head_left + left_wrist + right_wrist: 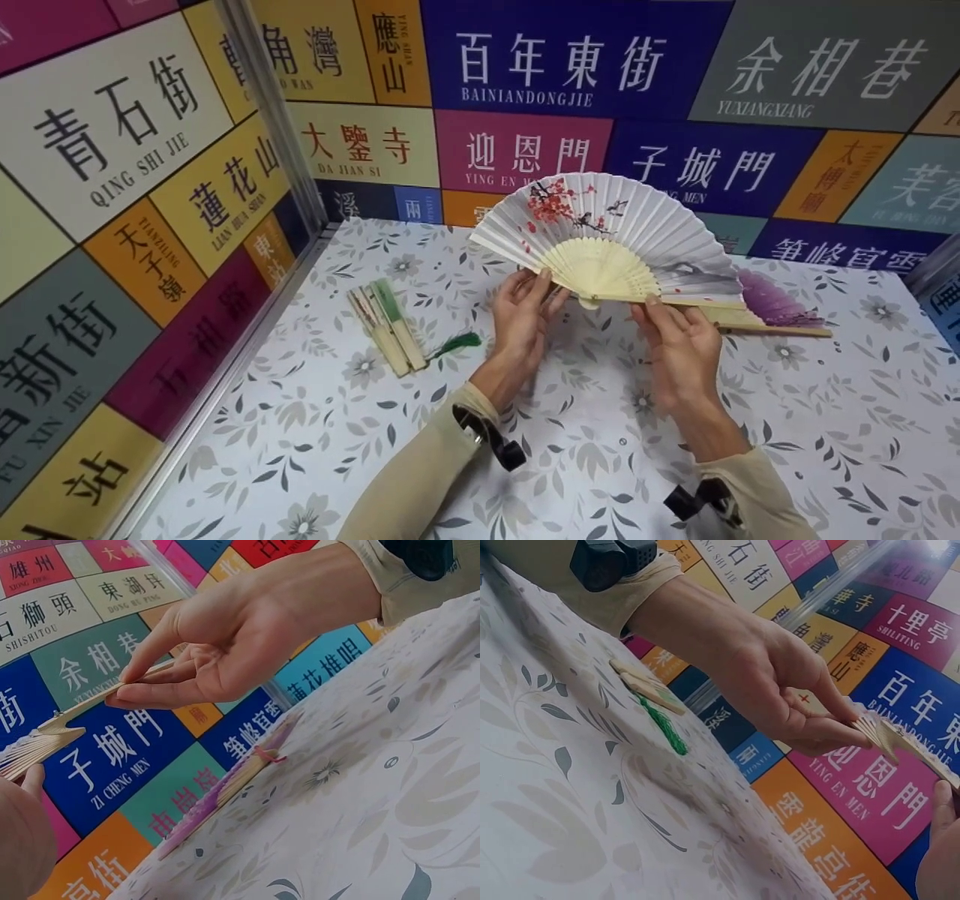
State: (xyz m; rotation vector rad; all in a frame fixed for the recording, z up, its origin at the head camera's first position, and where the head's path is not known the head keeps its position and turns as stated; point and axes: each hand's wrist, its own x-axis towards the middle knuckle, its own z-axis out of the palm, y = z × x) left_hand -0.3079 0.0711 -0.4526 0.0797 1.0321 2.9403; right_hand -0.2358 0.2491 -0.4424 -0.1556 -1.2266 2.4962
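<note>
A white folding fan [637, 217], spread wide, is held above the table; red blossoms and small birds decorate its pleats over pale ribs. My left hand [525, 319] pinches its left outer stick between thumb and fingers. At the other side, my right hand [682, 345] grips the right outer stick, thumb on top. The left wrist view shows the right hand [232, 649] pinching that stick, with part of the left hand [22, 840] at the lower left. In the right wrist view, the left hand's [757, 682] fingertips hold the ribs near the pivot.
Two folded fans [388, 327] lie on the table at left, beside a green tassel [456, 343]. Partly hidden behind the right hand, a purple fan [780, 301] lies spread. A flower-patterned cloth [585, 465] covers the table, and panels of coloured signs [525, 142] stand behind and left.
</note>
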